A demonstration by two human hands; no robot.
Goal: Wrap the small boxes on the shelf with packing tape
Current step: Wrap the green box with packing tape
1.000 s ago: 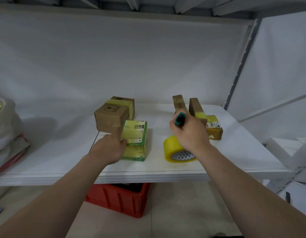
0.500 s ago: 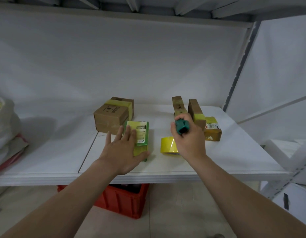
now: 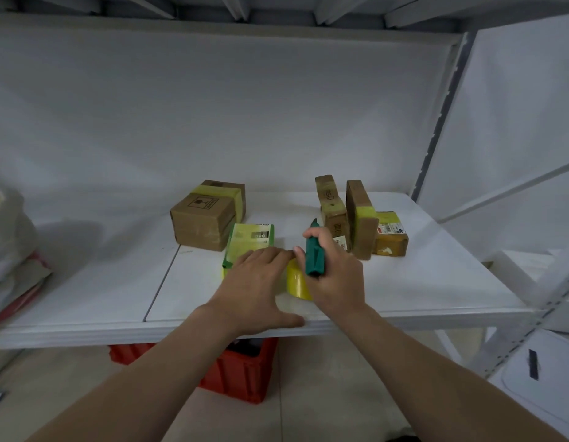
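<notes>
The work surface is a white shelf board (image 3: 420, 282) in a pale metal rack. A white panel closes it behind, and a perforated upright post (image 3: 436, 122) rises well to the right of the tape roll. The yellow tape roll (image 3: 295, 279) stands on the board near its front edge. Just beside the roll, on its left, lies the green box (image 3: 251, 239), banded in yellow tape. Behind and left of the roll stands a brown carton (image 3: 201, 218) with a tape band over its top. Behind and right of the roll, a narrow flat box (image 3: 328, 199) and a taped flat box (image 3: 361, 218) stand on edge, and a small labelled box (image 3: 391, 236) lies beyond them. A red crate (image 3: 244, 374) sits below the roll, under the board, and a white bag (image 3: 5, 234) lies far to its left. The left hand (image 3: 257, 285) lies flat with straight fingers over the near end of the green box, fingertips at the roll's upper left edge. The right hand (image 3: 340, 279) is curled round a green cutter (image 3: 314, 255), held upright above the roll's right side. Whether this hand touches the roll cannot be determined.
</notes>
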